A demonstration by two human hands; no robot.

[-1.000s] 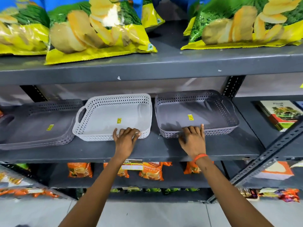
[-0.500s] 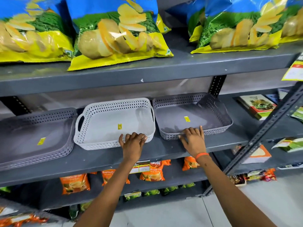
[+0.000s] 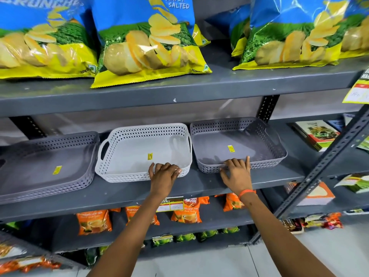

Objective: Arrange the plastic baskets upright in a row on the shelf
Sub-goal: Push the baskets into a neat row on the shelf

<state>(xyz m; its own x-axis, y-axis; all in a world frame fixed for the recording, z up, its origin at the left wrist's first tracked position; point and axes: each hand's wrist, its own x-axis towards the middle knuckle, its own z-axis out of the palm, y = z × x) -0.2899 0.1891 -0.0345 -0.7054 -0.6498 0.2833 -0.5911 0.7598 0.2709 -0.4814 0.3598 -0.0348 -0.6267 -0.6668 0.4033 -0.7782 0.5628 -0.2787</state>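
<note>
Baskets (image 3: 139,152) are sitting upright in a row; your left hand (image 3: 164,173) and right hand (image 3: 236,173) are hooking two front rims, seemingly aligning them.

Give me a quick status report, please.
Left hand holds white basket rim. Right hand holds right grey basket rim. Third grey basket left. Nothing blocking.
</note>
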